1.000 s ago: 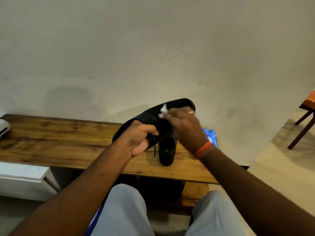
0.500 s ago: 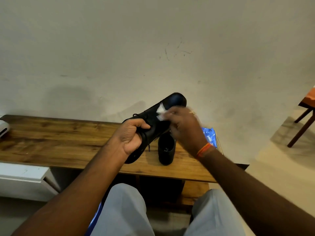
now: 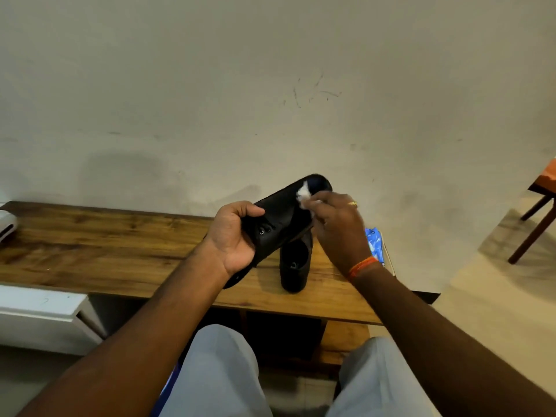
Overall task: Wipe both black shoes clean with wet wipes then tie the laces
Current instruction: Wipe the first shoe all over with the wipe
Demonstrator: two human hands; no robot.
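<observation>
My left hand [image 3: 234, 236] grips a black lace-up shoe [image 3: 282, 215] around its middle and holds it tilted above the bench, toe up and to the right. My right hand [image 3: 338, 230] pinches a crumpled white wet wipe [image 3: 304, 200] against the shoe near its toe. The second black shoe [image 3: 293, 260] stands on the wooden bench [image 3: 105, 251] just below, its opening facing me, partly hidden by the held shoe and my right hand.
A blue wet wipe pack [image 3: 374, 245] lies on the bench behind my right wrist. A white object [image 3: 7, 224] sits at the bench's far left. A white drawer unit [image 3: 42, 317] is below left. A wooden chair [image 3: 538, 212] stands at right. My knees are below.
The held shoe has been turned in my left hand, so its eyelets now face me. My right hand has slid the wipe along it toward the toe.
</observation>
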